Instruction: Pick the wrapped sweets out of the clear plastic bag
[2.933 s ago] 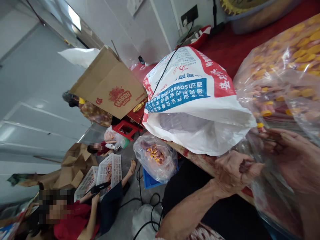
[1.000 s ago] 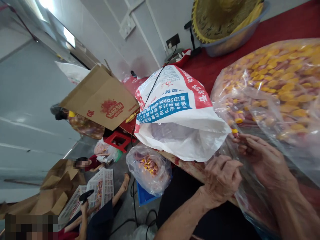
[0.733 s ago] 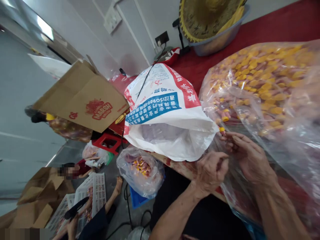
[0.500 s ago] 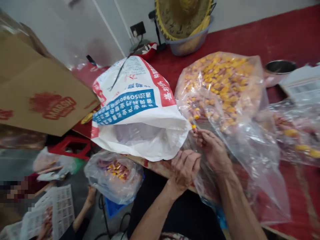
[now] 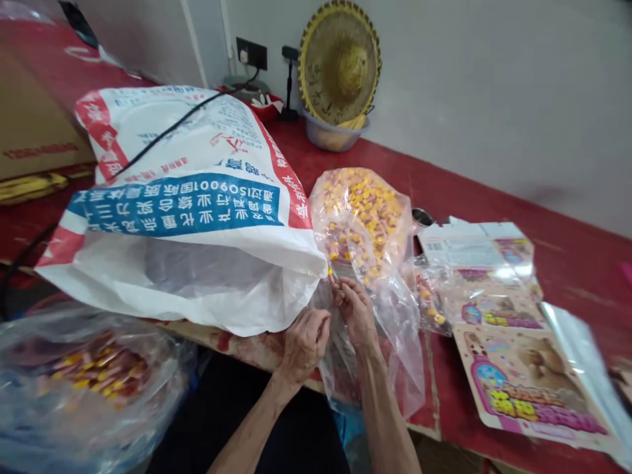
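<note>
R hand (image 5: 356, 312) — w/ yel-tipped pc (image 5: 330, 272)

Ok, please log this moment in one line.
right hand: pinching small yellow-and-pink piece | left hand: curled beside white red-and-blue-printed sack

both bare forearms (image 5: 388, 415) extended forward, left hand (image 5: 305, 339) curled in loose fist, right hand (image 5: 356, 309) just beside, slightly farther forward, fingertips (image 5: 340, 284) pinched together

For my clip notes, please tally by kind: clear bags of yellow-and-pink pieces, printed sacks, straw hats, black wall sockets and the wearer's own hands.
Clear bags of pieces: 3
Printed sack: 1
Straw hat: 1
Black wall socket: 1
Hands, left hand and right hand: 2
Total: 8
</note>
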The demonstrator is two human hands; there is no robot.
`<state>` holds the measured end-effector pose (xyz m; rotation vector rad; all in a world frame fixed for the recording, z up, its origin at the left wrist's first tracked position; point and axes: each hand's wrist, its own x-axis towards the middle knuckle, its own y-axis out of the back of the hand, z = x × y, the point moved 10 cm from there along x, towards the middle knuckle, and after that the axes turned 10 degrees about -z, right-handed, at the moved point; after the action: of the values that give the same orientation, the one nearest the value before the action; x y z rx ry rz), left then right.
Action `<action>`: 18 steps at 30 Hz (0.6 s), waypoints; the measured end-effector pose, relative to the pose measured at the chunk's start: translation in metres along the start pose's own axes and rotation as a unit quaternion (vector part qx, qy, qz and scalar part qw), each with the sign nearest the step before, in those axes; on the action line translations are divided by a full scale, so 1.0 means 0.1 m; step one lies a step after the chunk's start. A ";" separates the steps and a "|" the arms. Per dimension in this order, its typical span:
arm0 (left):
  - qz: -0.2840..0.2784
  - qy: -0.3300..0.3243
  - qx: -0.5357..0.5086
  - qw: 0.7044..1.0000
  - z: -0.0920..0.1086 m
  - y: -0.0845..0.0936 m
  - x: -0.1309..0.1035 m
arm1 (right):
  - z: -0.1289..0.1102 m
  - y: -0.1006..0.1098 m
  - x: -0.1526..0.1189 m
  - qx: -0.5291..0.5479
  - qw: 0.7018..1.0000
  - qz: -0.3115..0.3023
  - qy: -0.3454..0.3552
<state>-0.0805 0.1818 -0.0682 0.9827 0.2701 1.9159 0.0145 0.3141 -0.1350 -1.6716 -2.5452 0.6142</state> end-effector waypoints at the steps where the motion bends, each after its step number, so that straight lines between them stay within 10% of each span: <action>1: 0.006 -0.001 -0.008 1.000 0.00 0.01 0.00 | -0.03 0.05 0.04 -0.019 1.000 0.014 0.005; 5: 0.024 0.001 -0.021 0.999 -0.01 0.01 0.00 | -0.44 0.33 0.36 -0.260 0.961 0.057 0.070; 10: 0.029 0.021 -0.027 0.999 -0.02 -0.05 0.00 | -1.15 0.58 0.87 -0.611 0.770 0.138 0.122; 18: -0.022 0.088 -0.053 0.994 -0.11 -0.23 -0.01 | -1.03 0.56 1.48 -0.717 0.675 0.170 0.044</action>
<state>-0.0732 0.1953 -0.0885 0.7331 0.2857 1.9590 0.0262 0.4962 -0.0861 -2.2006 -2.5337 -1.9925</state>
